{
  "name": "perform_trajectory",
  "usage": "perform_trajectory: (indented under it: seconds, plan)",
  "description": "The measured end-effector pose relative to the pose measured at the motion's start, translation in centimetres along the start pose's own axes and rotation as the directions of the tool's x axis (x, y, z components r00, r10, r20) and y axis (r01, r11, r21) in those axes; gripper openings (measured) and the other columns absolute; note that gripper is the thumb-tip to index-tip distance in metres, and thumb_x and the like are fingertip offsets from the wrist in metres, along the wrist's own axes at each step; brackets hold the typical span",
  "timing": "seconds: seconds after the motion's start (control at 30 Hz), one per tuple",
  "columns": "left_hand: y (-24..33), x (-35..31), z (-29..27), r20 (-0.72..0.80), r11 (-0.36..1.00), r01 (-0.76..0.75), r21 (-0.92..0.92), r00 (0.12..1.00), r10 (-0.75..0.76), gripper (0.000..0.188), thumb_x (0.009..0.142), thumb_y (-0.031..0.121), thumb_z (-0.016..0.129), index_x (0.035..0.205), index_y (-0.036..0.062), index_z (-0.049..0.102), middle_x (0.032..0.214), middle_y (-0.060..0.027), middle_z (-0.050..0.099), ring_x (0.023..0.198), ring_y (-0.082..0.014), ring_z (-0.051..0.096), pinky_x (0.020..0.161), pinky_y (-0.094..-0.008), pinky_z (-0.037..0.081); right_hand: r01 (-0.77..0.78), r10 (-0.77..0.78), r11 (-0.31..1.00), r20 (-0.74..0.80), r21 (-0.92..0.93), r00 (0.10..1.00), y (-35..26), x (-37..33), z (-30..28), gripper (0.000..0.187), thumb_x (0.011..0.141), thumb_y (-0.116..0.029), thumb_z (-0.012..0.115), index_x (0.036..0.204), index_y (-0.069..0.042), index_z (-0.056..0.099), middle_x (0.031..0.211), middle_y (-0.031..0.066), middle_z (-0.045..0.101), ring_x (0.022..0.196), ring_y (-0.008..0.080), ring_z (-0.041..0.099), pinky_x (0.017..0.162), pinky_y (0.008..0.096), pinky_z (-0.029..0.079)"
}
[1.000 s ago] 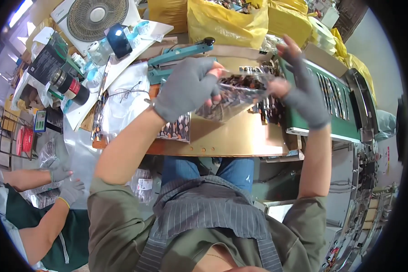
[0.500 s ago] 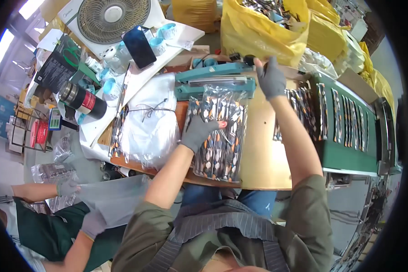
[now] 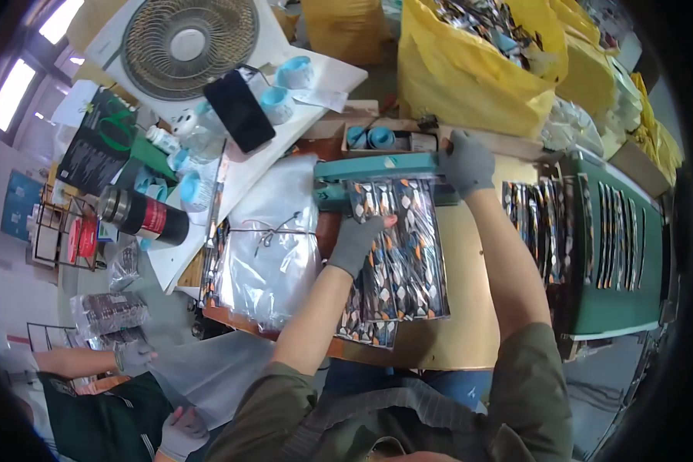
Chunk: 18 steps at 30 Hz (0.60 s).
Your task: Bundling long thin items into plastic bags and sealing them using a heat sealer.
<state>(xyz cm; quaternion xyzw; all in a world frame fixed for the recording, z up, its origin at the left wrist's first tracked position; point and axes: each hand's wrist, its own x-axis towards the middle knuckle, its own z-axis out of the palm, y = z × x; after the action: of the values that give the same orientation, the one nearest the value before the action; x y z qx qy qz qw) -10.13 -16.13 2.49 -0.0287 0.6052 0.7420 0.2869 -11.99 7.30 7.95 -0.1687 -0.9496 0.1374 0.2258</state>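
A clear plastic pack of dark strips with orange and white patterns (image 3: 412,269) lies with its far end under the pressed-down arm of a teal bag sealer (image 3: 385,165). My left hand (image 3: 358,242), in a grey glove, holds the pack at its left side, thumb on top and other fingers hidden. The gloved right hand (image 3: 467,162) is closed round the right end of the sealer's arm. Beneath the held pack, another similar pack (image 3: 373,333) shows at the near end.
Tied clear bags (image 3: 266,262) lie on the left. A phone (image 3: 239,112), thermos (image 3: 142,215) and fan (image 3: 189,46) occupy the white board. Patterned strips (image 3: 535,223) lie right, beside a green surface (image 3: 620,308). A yellow sack (image 3: 470,77) stands behind. A co-worker's gloved hand (image 3: 183,433) is lower left.
The pack has moved away from me, its far end now under the sealer's arm, and another pack shows beneath it. My right hand has come down with the arm. The view has shifted.
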Motion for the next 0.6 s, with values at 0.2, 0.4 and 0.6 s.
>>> perform_trajectory:
  seconds: [0.2, 0.4, 0.6]
  plan:
    - [-0.5, 0.0, 0.2, -0.015, 0.999, -0.049, 0.010, 0.999, 0.049, 0.040, 0.070, 0.011, 0.074, 0.107, -0.0001, 0.061, 0.097, -0.0054, 0.065, 0.085, -0.0155, 0.061, 0.078, -0.0277, 0.047, -0.020, 0.021, 0.999, -0.032, 0.029, 0.999, 0.4, -0.5, 0.7, 0.017, 0.079, -0.026, 0.057, 0.074, -0.009, 0.057, 0.080, 0.0124, 0.062, 0.072, 0.0353, 0.061, 0.063, 0.0459, 0.048]
    - [-0.1, -0.7, 0.2, -0.067, 0.997, 0.001, 0.081, 0.998, 0.004, 0.035, 0.071, 0.014, 0.074, 0.101, 0.0000, 0.063, 0.092, -0.0060, 0.065, 0.080, -0.0154, 0.061, 0.074, -0.0282, 0.049, -0.038, 0.040, 0.997, -0.028, 0.062, 0.999, 0.5, -1.3, 1.0, 0.026, 0.084, -0.034, 0.055, 0.083, -0.008, 0.056, 0.083, 0.0143, 0.061, 0.074, 0.0344, 0.060, 0.066, 0.0433, 0.048]
    - [2.8, -5.6, 0.4, -0.159, 0.555, 0.002, 0.832, 0.959, 0.235, 0.045, 0.077, 0.034, 0.069, 0.104, -0.0014, 0.061, 0.091, -0.0155, 0.066, 0.084, -0.0243, 0.063, 0.078, -0.0308, 0.048, -0.253, 0.132, 0.601, 0.218, 0.758, 0.967, 3.5, -15.6, -1.8, 0.058, 0.095, -0.036, 0.047, 0.137, 0.003, 0.033, 0.128, 0.0222, 0.048, 0.113, 0.0270, 0.052, 0.095, 0.0359, 0.039]
